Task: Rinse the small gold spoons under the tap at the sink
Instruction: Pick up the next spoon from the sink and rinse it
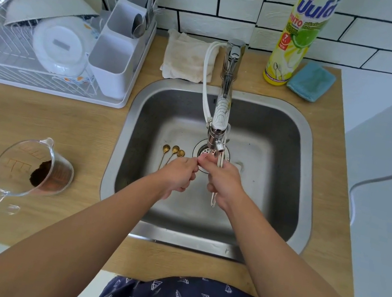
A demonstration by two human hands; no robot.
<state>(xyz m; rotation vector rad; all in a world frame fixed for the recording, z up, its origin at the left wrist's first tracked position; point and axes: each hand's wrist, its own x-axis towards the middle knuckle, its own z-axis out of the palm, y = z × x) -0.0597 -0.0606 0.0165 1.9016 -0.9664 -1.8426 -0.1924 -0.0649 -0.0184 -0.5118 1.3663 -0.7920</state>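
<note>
Under the tap (221,116), just past your fingertips, the thin stream ran down over your right hand (223,181), and both your hands met over the drain (205,155) in the middle of the sink (298,165). Your left hand (179,171) was curled, thumb and forefinger pinched toward the right hand's fingertips; your right hand was closed loosely, with the water crossing it. I could not tell whether a spoon was held between them: whatever you pinched was hidden by the fingers.

Three small gold spoons (172,153) lay on the sink floor just left of and beyond your left hand, bowls side by side and pointing away from you, handles running back under your knuckles. You would have found them light, stiff and thin, and wet metal of that kind is likely slippery. The slim handle was the place to take hold, pinched between thumb and forefinger near its middle, so the bowl stayed free for the water. A dropped spoon could have slid toward the drain, though the strainer looked fitted.

Well to the left of your left forearm, on the wooden counter, the glass measuring jug (33,168) stood with dark brown grounds in its bottom. Farther left and beyond, the dish rack (45,81) held pale bowls and plates, and its cutlery caddy (116,57) held several utensils. Beyond your right hand stood the yellow dish soap bottle (299,36).
</note>
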